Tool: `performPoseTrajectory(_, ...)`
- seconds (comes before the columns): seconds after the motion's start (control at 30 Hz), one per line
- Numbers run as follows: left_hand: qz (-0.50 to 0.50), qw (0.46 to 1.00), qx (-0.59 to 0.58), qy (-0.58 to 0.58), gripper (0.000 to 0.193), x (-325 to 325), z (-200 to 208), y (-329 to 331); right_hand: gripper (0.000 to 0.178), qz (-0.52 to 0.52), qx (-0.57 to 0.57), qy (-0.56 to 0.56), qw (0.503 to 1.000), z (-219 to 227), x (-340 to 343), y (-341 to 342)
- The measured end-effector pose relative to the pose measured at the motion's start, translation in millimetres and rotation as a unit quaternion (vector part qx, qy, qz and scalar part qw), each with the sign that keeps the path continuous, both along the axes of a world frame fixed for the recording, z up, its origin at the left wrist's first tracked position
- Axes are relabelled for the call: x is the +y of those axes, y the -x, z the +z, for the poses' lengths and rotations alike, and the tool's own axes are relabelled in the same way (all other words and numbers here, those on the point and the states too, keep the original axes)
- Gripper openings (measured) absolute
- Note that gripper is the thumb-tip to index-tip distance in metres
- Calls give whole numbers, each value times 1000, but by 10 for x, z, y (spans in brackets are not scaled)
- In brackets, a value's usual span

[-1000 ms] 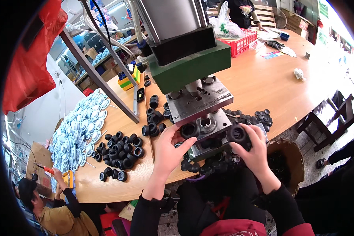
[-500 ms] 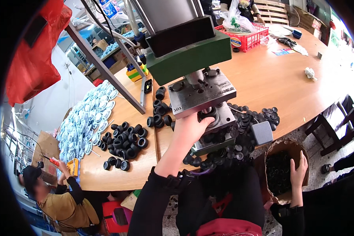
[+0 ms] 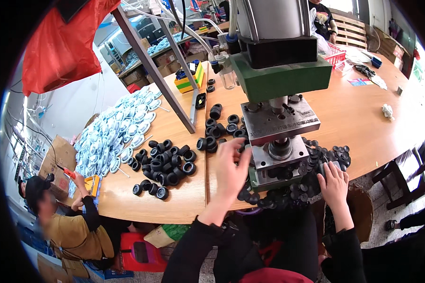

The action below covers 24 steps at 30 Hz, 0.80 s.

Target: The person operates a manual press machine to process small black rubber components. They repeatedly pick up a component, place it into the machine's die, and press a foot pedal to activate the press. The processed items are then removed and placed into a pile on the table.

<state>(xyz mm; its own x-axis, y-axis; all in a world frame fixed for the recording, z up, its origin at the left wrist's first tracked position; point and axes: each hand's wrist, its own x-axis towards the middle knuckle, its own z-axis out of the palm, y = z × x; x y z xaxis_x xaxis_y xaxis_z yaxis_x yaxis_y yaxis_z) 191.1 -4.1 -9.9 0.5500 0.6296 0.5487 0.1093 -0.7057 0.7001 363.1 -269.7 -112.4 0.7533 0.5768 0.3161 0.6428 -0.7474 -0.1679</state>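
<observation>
A bench press with a green head (image 3: 283, 78) stands in front of me, its steel upper die plate (image 3: 281, 120) raised over a lower die block (image 3: 264, 162). On the lower block sits a dark, ring-shaped piece (image 3: 279, 151) around the middle post. Just left of the die, my left hand (image 3: 229, 172) hovers with thumb and fingers apart and nothing visible in it. My right hand (image 3: 335, 186) lies with outstretched fingers over a grey box-shaped switch (image 3: 336, 164), mostly covered by them. Small black discs (image 3: 311, 162) are heaped around the press base.
Black rubber tyres (image 3: 163, 162) lie in a pile on the wooden table, with more (image 3: 217, 129) beside the press. Behind is a heap of light-blue parts (image 3: 120, 127). A cardboard box (image 3: 362, 210) stands below right. A co-worker (image 3: 75, 221) sits at left holding a red tool (image 3: 70, 173).
My left hand has come out from between the die plates to their left. My right hand has risen from over the cardboard box onto the grey switch. The view has shifted left.
</observation>
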Motion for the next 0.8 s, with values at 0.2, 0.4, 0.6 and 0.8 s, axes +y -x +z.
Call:
performPoseTrajectory(0.2, 156, 884, 354, -263, 77, 1547, -632, 376, 54, 38, 129, -79, 988, 229, -58, 39)
performPoseTrajectory(0.4, 118, 932, 315, -133, 55, 1930, -732, 378, 48, 85, -12, -204, 975, 523, -26, 316)
performPoseTrajectory(0.6, 3, 980, 16, 199, 59, 1053, 57, 504, 47, 137, -26, -275, 951, 958, 528, 496)
performPoseTrajectory(0.8, -190, 902, -15, 388, 63, 156, 478, 898, 53, 134, 76, -322, 934, 1194, 1260, 593)
